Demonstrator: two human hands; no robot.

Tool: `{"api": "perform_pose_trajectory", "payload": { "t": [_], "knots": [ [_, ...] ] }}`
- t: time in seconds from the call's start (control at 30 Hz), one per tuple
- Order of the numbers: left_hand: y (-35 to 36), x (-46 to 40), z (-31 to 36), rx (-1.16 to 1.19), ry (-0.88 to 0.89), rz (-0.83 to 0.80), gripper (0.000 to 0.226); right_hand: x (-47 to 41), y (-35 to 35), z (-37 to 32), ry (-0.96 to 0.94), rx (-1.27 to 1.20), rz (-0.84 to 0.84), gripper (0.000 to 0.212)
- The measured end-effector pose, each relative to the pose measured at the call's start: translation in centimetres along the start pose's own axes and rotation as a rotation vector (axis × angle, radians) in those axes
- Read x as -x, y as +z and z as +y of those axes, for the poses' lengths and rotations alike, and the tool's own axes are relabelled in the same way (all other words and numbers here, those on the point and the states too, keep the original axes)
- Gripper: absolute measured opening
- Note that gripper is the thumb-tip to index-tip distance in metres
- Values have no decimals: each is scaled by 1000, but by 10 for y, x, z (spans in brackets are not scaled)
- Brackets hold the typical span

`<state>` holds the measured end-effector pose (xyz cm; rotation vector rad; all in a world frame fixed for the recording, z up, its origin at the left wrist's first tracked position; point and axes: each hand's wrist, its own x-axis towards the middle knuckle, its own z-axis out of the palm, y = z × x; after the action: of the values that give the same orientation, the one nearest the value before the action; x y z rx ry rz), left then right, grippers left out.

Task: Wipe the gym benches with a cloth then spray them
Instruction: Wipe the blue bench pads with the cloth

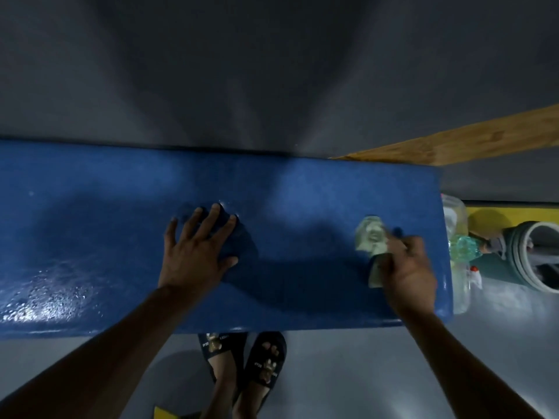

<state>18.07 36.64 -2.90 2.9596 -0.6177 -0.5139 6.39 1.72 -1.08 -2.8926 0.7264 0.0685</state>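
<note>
Blue padded bench surface [287, 192] runs across the view; wet sheen at its left end. Left hand [196, 252] lies flat on the surface near the middle, fingers spread and straight, holding nothing. Right hand [408, 267] near the right end, grip curled round a crumpled pale green cloth [370, 237] that touches the surface. Clear spray bottle [459, 252] just beyond the bench's right end. Sandalled feet [245, 361] below.
</note>
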Motion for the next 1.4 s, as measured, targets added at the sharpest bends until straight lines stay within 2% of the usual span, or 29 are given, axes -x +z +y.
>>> {"api": "perform_pose_trajectory", "payload": {
  "t": [0.07, 0.13, 0.2, 0.27, 0.33, 0.4, 0.43, 0.47, 0.57, 0.63, 0.7, 0.8, 0.83, 0.9, 1.0, 1.1, 1.17, 1.23, 1.27, 1.3, 1.37, 1.4],
  "knots": [
    [0, 1, 2, 6, -2, 7, 79, 9, 4, -5, 144, -65, 85, 49],
    [-1, 3, 3, 11, -4, 10, 78, 22, 22, -44, 293, -95, 117, 60],
    [-3, 3, 4, 19, -16, 3, 78, 45, 38, -100, 256, -171, 123, 66],
    [-7, 5, 5, 27, -20, 6, 74, 72, 45, -151, 61, -200, 48, 67],
    [-9, 12, 5, 29, -8, 42, 67, 94, 42, -179, -195, -235, -119, 61],
    [-9, 23, 5, 24, 8, 90, 61, 91, 36, -164, -455, -214, -188, 53],
    [-8, 28, 4, 21, 12, 111, 60, 83, 32, -144, -535, -182, -171, 52],
    [-8, 34, 3, 18, 13, 130, 58, 73, 28, -123, -531, -195, -150, 49],
    [-4, 48, 4, 16, 14, 161, 54, 38, 20, -27, -254, -144, -117, 30],
    [1, 55, 5, 19, 9, 136, 59, 29, 13, 22, -10, -70, -75, 32],
    [5, 59, 7, -1, 18, 104, 65, 41, 15, 25, 189, -90, 31, 43],
    [3, 59, 10, -18, 5, 61, 69, 74, 32, -36, 346, -182, 188, 60],
    [2, 58, 11, -18, -3, 55, 70, 86, 38, -66, 329, -229, 185, 61],
    [1, 56, 12, -23, -12, 43, 71, 109, 47, -123, 179, -297, 67, 64],
    [1, 57, 13, -41, -20, 14, 73, 136, 40, -169, -172, -293, -139, 70],
    [-3, 57, 15, -34, -35, -26, 75, 118, 34, -130, -409, -242, -208, 67],
    [-7, 55, 16, -38, -37, -73, 77, 96, 30, -80, -453, -144, -174, 59],
    [-7, 53, 16, -40, -36, -126, 80, 76, 17, -26, -320, -118, -72, 40],
    [-7, 52, 15, -32, -38, -140, 82, 68, 11, -1, -175, -141, -53, 26],
    [-8, 52, 15, -18, -40, -138, 83, 63, 5, 19, -22, -136, -12, 23],
    [-9, 52, 16, 1, -47, -126, 84, 63, 4, 38, 220, -159, 96, 32],
    [-9, 52, 17, 1, -53, -129, 85, 68, 6, 30, 261, -149, 129, 41]
  ]
}}
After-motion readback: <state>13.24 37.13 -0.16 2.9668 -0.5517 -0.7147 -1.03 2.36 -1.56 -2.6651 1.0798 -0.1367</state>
